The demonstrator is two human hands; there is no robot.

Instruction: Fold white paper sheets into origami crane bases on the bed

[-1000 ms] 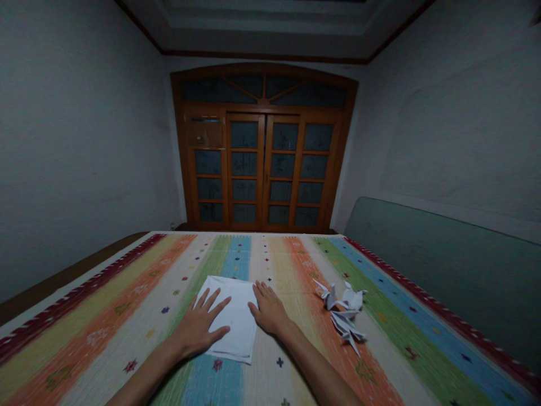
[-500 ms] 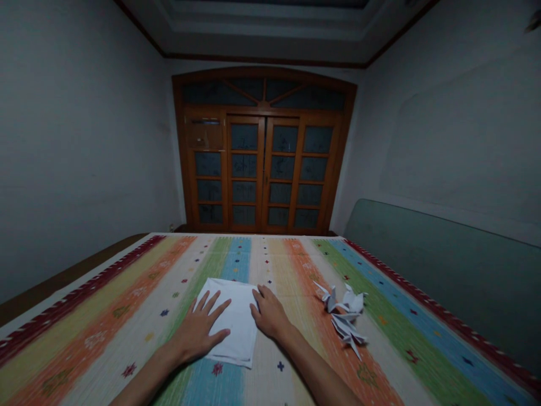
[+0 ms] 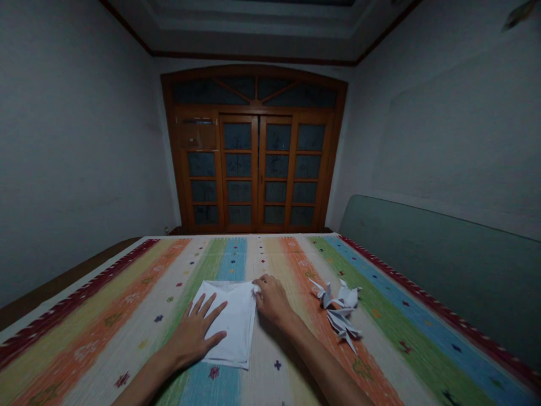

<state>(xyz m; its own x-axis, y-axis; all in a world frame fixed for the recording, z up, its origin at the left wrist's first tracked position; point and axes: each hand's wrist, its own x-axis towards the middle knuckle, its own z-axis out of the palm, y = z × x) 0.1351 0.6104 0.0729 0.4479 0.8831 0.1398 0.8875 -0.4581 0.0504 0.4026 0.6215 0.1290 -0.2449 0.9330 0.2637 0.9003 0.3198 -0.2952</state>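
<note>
A folded square of white paper (image 3: 230, 324) lies on the striped bedspread in front of me. My left hand (image 3: 194, 332) rests flat on its left half with the fingers spread. My right hand (image 3: 273, 299) is at the paper's top right corner, with the fingertips bunched on the corner and the paper there rising a little. To the right of that hand lie two folded white paper cranes (image 3: 336, 313), one touching the other, apart from both hands.
The multicoloured striped bedspread (image 3: 262, 251) covers a wide bed. A green padded panel (image 3: 439, 270) runs along the right side, and a dark wooden ledge (image 3: 63, 282) along the left. Glazed wooden doors (image 3: 253, 169) stand beyond the bed's far end.
My right hand's fingers have drawn together and taken the paper's top right corner. The left hand stays on the paper. The view has shifted slightly.
</note>
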